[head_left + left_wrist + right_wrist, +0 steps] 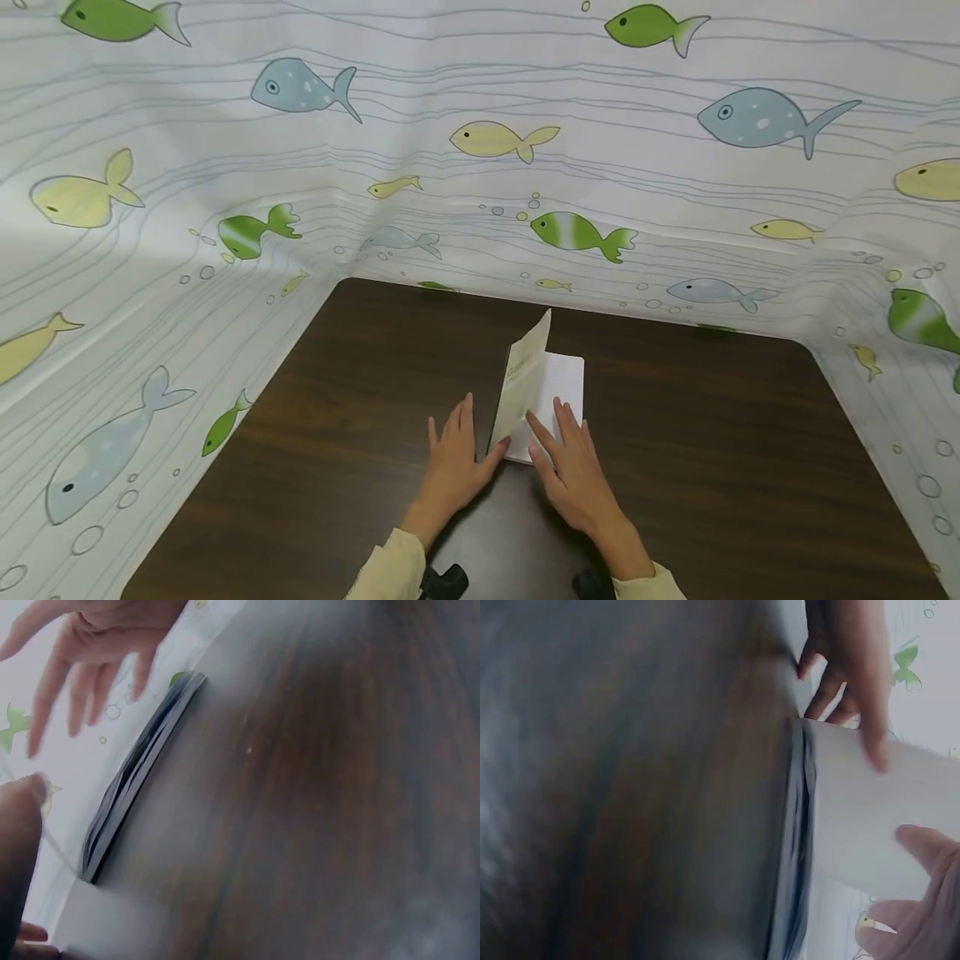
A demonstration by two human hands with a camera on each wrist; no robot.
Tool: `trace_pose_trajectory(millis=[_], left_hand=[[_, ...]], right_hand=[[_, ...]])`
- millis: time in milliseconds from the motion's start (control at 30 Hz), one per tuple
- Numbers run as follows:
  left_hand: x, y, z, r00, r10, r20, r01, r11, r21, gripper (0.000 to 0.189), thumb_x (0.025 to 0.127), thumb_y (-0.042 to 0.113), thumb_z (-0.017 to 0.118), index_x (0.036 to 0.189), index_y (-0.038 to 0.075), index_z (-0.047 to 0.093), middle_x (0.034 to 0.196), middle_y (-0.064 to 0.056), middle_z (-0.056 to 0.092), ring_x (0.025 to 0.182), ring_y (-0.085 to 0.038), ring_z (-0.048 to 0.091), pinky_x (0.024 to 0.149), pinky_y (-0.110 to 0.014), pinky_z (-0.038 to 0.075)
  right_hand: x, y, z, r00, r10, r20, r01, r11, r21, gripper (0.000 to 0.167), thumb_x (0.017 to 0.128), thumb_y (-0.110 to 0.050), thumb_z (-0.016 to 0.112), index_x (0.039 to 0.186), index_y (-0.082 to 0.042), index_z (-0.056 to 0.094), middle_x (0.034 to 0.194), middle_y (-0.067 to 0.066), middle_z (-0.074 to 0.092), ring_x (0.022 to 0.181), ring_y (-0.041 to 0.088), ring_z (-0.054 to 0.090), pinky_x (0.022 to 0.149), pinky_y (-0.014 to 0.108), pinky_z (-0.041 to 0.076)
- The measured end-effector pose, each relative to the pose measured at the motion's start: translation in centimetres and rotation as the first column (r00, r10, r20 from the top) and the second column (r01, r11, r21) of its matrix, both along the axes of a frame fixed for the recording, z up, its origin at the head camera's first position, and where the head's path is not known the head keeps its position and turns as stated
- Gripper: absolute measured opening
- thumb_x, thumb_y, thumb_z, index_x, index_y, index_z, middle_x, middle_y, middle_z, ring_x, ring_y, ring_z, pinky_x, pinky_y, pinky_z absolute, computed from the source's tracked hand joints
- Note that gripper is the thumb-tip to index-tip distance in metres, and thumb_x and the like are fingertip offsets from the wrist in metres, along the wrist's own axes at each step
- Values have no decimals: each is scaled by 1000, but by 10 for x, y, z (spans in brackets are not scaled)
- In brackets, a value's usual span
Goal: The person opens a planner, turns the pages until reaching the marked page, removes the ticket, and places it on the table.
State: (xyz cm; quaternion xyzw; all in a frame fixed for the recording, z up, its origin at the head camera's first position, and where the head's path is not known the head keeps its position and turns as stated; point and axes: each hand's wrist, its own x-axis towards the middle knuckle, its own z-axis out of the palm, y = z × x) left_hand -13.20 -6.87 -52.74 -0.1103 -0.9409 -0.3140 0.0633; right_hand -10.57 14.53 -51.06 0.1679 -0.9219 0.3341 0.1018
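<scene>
A small notebook lies open on the dark table, its cream-coloured leaf standing up steeply on the left and its white pages on the right. Beside the raised leaf is my left hand, fingers straight and spread, thumb tip at the leaf's lower edge. Over the white pages reaches my right hand, its fingers extended and apart. In the right wrist view the pale leaf rises between both hands. From the left wrist, the notebook's closed edge shows as a thin dark-and-grey stack.
The brown wooden table has rounded far corners. A white sheet printed with green, blue and yellow fish stands around its back and sides. Black devices sit at the wrists below the cream sleeves.
</scene>
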Motion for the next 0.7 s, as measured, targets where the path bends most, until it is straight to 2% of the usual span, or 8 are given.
trace_pose_trajectory(millis=[133,233,333,400,467,500,567,700], left_hand=[[1,-3,-1,998,61,-20,-56,984,168,86,104,51,57,162,-2,21,151,-26,47,141,-43,46,121,-65,22],[-1,-8,-1,984,166,-67,-140,946,291,82,104,42,61,162,-2,22,147,-27,49,136,-43,51,112,-61,40],[-3,-16,0,945,310,-104,-254,898,359,89,100,35,69,162,-2,18,149,-29,44,134,-46,51,104,-63,46],[-5,-22,0,916,392,-92,-340,875,346,98,96,33,74,163,-4,12,155,-32,36,140,-48,42,110,-64,39],[-6,-28,-1,897,435,-77,-397,870,291,107,92,31,79,162,-7,6,160,-35,25,147,-51,29,118,-64,27],[-6,-30,-2,894,442,-79,-411,876,254,110,91,29,81,161,-10,6,161,-36,21,149,-51,24,121,-63,21],[-7,-31,-5,907,406,-116,-386,909,160,107,89,24,82,159,-15,10,163,-37,16,152,-51,17,123,-62,15],[-8,-28,-11,953,147,-266,-149,989,12,69,92,5,74,149,-15,41,160,-31,35,149,-45,33,122,-56,28]], right_hand=[[2,2,-4,993,-28,113,20,998,67,49,110,-40,44,147,-11,60,159,23,41,152,39,32,120,70,16],[1,4,-5,985,-51,163,32,993,117,51,110,-42,47,142,-6,64,156,22,47,150,37,36,121,65,21],[-1,6,-6,988,-31,154,9,990,142,49,107,-36,55,142,-3,63,155,24,47,149,38,37,121,64,25],[-2,7,-7,989,-18,145,-5,988,155,49,104,-31,61,143,-2,62,155,25,46,149,39,37,120,64,27],[-1,7,-8,991,-10,135,-13,986,169,49,102,-28,65,143,-2,61,155,25,46,149,40,37,119,64,28],[-1,7,-8,990,-12,140,-12,985,171,50,101,-27,66,144,-2,60,156,25,45,150,39,36,120,64,27],[0,7,-9,990,-18,138,-7,985,174,50,100,-25,67,145,-3,60,157,24,45,150,38,36,120,64,27],[1,7,-9,990,-33,135,10,985,172,49,101,-25,67,144,-3,61,156,23,46,150,38,37,120,63,27]])
